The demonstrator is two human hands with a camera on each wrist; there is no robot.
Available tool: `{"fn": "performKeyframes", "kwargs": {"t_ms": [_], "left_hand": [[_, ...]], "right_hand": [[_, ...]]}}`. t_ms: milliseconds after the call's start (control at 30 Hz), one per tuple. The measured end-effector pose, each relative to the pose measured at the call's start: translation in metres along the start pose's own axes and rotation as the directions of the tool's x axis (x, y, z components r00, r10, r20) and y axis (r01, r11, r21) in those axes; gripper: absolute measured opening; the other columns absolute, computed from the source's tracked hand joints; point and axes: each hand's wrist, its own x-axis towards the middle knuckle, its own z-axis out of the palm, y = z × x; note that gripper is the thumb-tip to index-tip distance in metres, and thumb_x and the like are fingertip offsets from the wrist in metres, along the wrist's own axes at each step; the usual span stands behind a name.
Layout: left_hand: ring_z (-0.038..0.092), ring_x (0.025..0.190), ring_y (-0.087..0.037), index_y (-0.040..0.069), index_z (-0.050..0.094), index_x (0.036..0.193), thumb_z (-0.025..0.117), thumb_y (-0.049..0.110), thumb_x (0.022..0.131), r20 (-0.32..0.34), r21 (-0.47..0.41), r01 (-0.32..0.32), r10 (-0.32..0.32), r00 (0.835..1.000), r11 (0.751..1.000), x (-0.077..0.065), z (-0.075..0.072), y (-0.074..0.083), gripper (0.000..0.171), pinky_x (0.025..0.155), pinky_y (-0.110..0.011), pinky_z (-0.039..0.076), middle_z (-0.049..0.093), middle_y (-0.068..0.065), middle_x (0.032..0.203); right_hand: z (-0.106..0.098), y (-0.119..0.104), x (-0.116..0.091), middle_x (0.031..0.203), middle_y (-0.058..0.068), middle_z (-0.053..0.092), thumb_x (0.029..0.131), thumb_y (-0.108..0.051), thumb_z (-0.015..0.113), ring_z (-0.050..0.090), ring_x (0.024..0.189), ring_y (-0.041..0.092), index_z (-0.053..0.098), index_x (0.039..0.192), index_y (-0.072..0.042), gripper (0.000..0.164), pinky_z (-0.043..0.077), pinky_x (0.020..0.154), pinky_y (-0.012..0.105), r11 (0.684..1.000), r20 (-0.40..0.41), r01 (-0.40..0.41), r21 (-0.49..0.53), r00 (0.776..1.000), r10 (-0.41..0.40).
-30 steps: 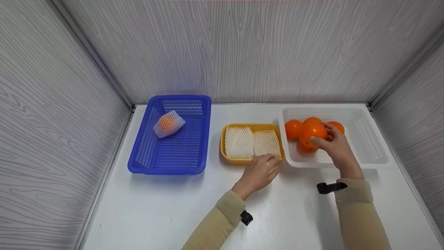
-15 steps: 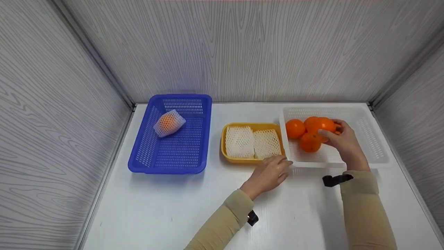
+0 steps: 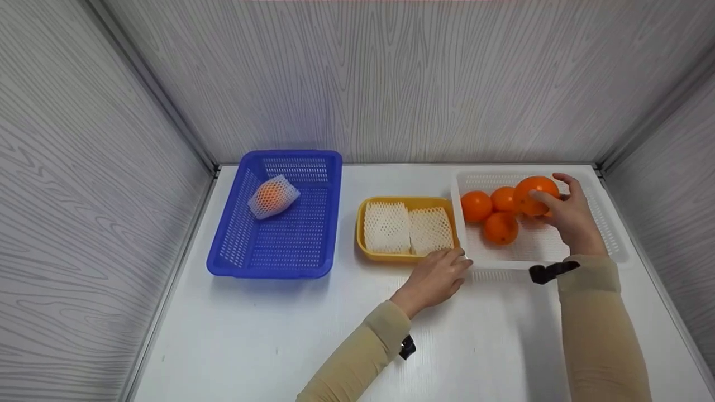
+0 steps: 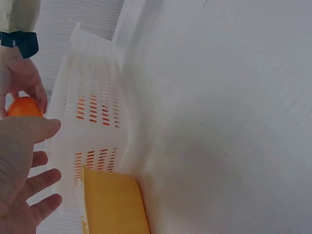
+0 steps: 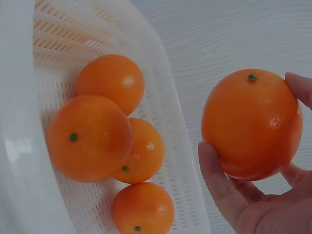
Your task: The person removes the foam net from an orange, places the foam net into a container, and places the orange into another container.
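Observation:
My right hand (image 3: 576,220) holds an orange (image 5: 251,124) between thumb and fingers, raised above the white basket (image 3: 609,245). Several other oranges (image 3: 500,228) lie in that basket, bunched at its left side; in the right wrist view their green stem ends show. My left hand (image 3: 437,277) lies with relaxed fingers at the near right corner of the yellow tray (image 3: 385,257), close to the white basket's front left corner; whether it touches either rim I cannot tell. Two white foam net sleeves (image 3: 386,229) lie side by side in the yellow tray.
On the left stands a blue basket (image 3: 290,273) with one orange in a foam net (image 3: 273,197) inside. All the containers sit on a white table (image 3: 251,346), enclosed by wood-grain panels (image 3: 380,84) at the back and both sides.
My right hand has moved right with the orange, away from the other oranges. My left hand has shifted slightly right, from the yellow tray's front edge toward the white basket's corner.

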Motion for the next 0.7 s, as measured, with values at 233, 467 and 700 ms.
{"fn": "performKeyframes", "kwargs": {"t_ms": [233,467,700], "left_hand": [[0.047,0.128,-0.017,0.019,0.061,0.134,0.062,0.029,0.097,0.004,0.005,-0.010,0.010,1.000,1.000,0.000,-0.001,0.000,0.038,0.111,-0.029,0.030,0.053,-0.001,0.138],[0.049,0.126,-0.018,0.020,0.061,0.134,0.065,0.029,0.095,0.001,0.013,-0.008,0.008,1.000,1.000,0.000,-0.002,-0.001,0.040,0.108,-0.031,0.036,0.053,0.000,0.136],[0.048,0.127,-0.018,0.021,0.059,0.137,0.065,0.029,0.096,0.022,0.004,0.008,-0.008,1.000,1.000,-0.001,-0.002,0.000,0.042,0.108,-0.034,0.037,0.051,0.000,0.140]], "right_hand": [[-0.013,-0.001,0.013,0.145,0.009,0.028,0.089,-0.034,0.073,0.045,0.114,0.022,0.025,0.151,-0.023,0.079,0.046,0.099,0.040,0.985,0.020,-0.120,0.125,0.993,0.119],[-0.018,0.014,0.025,0.134,0.013,0.034,0.089,-0.035,0.072,0.056,0.101,0.024,0.016,0.149,-0.007,0.087,0.053,0.089,0.042,0.977,-0.016,-0.212,-0.028,0.977,0.212],[-0.016,0.033,0.029,0.125,0.014,0.039,0.088,-0.031,0.074,0.046,0.109,0.031,0.030,0.137,0.002,0.074,0.053,0.089,0.044,0.931,-0.006,-0.343,-0.125,0.939,0.345]]}}
